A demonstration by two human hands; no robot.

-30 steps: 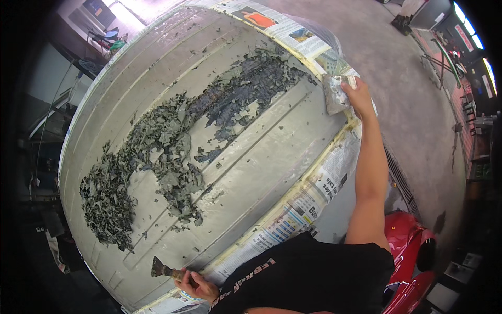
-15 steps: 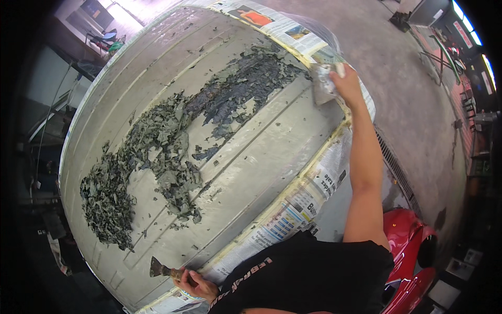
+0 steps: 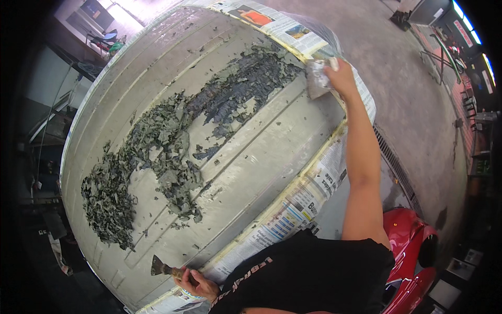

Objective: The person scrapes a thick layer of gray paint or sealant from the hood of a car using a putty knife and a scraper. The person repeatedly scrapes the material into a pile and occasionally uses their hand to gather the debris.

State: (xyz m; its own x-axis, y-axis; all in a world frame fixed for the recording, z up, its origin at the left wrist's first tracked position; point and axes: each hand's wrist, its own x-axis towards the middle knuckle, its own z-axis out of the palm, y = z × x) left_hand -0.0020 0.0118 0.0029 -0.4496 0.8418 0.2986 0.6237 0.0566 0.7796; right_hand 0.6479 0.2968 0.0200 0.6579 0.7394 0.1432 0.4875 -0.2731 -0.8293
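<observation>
A ribbed, greyish vehicle roof (image 3: 277,157) spreads out before me. Peeled dark paint flakes (image 3: 107,209) lie on it in a curving band from the lower left to the far right. With my right arm stretched out, my right hand (image 3: 342,79) is closed on a wide, flat metal scraper (image 3: 316,81). Its blade is at the roof's far right edge, beside the end of the flakes. Near the lower edge, my left hand (image 3: 198,286) is closed around the handle of a putty knife (image 3: 159,266), whose dirty blade points left over the roof.
Newspaper sheets (image 3: 285,219) held by yellow tape border the roof's near and right sides. To the lower right stands a glossy red vehicle part (image 3: 405,243). A floor drain grate (image 3: 400,172) runs along the concrete beyond, with racks and equipment at both sides.
My right hand has shifted the wide scraper slightly to the left, toward the flakes. My left hand and the putty knife have hardly moved.
</observation>
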